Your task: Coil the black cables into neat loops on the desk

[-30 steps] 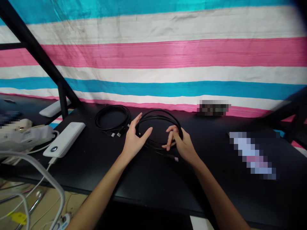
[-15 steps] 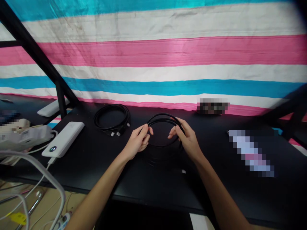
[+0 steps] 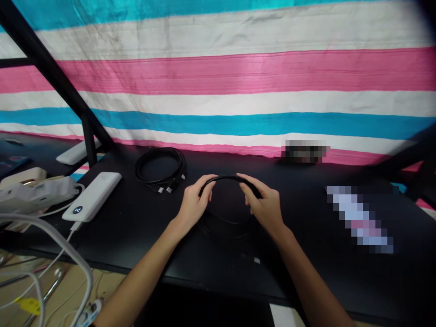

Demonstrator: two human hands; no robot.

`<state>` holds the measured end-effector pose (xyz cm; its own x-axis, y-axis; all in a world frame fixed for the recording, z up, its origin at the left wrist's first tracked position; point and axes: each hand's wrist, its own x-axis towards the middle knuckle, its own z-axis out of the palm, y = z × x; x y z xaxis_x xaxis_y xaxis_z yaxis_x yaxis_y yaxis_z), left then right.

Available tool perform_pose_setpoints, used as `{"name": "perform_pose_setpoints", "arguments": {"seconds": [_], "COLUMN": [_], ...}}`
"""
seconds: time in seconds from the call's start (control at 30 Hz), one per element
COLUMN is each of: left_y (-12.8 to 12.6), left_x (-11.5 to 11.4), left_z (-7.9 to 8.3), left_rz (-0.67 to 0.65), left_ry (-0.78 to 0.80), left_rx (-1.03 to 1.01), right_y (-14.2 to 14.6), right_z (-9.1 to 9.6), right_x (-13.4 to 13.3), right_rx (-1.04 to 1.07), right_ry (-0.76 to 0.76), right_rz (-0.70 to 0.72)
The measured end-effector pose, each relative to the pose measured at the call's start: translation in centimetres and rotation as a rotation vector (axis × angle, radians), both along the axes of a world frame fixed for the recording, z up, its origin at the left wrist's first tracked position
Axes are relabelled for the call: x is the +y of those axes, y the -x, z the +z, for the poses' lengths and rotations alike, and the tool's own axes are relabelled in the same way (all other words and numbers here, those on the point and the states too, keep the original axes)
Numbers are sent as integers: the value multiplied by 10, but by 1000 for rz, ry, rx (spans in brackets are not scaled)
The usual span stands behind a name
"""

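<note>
Black cable (image 3: 226,178), wound into a coil, is held up over the middle of the black table (image 3: 136,236) in the head view. The left hand (image 3: 195,204) is closed on the coil's left side and the right hand (image 3: 264,202) is closed on its right side, fingers wrapped over the strands. The coil's long axis runs left to right between the hands. Its top shows as a low arch, while the lower strands are hard to tell from the dark tabletop. A loose end with a pale plug (image 3: 256,260) lies nearer the table's front edge.

A second ago the left hand was open with its fingers spread; now it grips. Half a second ago the coil showed as a rounder ring; now it looks much flatter, and the plug sits lower in the picture.

A second black coil (image 3: 159,165) lies apart to the left, near a white power bank (image 3: 91,196) with a lit dot. The writing on the things at right is blurred and cannot be read. A pink, white and blue striped cloth (image 3: 238,72) hangs behind.
</note>
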<state>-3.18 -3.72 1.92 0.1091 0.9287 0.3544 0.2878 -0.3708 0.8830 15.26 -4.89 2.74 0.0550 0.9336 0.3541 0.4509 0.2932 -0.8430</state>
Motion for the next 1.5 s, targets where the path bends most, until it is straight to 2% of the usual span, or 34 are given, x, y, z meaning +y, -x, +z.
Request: {"name": "perform_pose_setpoints", "arguments": {"seconds": [0.13, 0.23, 0.37, 0.43, 0.5, 0.57, 0.67, 0.8, 0.87, 1.0, 1.17, 1.27, 1.4, 1.5], "left_y": [1, -2, -7, -8, -6, -3, 2, 5, 5, 5, 5, 5, 3, 1], "left_x": [0, -2, -3, -3, -2, 0, 2, 5, 5, 5, 5, 4, 4, 3], "left_z": [3, 4, 3, 4, 7, 11, 16, 17, 16, 14, 16, 17, 17, 16], "left_rz": [-19, -71, -93, -66, -11, 50, 113, 148, 150, 157, 136, 124, 43, -26], "left_ry": [162, 308, 403, 434, 434, 418, 410, 448, 465, 496, 540, 524, 453, 443], "left_rx": [-92, -228, -329, -448, -617, -763, -869, -982, -1029, -1140, -1212, -1178, -1019, -913], "right_y": [2, 2, 0, 1, 3, 5, 5, -1, -4, -7, -6, -3, 1, 2], "right_z": [3, 6, 7, 7, 7, 8, 8, 12, 15, 18, 15, 10, 4, 2], "right_x": [-1, -1, 0, -1, -1, -1, 0, 1, -1, -4, -4, -2, 1, 4], "right_rx": [-5, 96, 348, 478, 562, 560, 572, 832, 953, 1089, 996, 860, 768, 686], "right_ry": [12, 72, 299, 413, 457, 455, 511, 660, 683, 643, 553, 530, 510, 503], "right_rz": [20, 60, 172, 222, 295, 397, 557, 798, 835, 820, 797, 661, 415, 352]}}
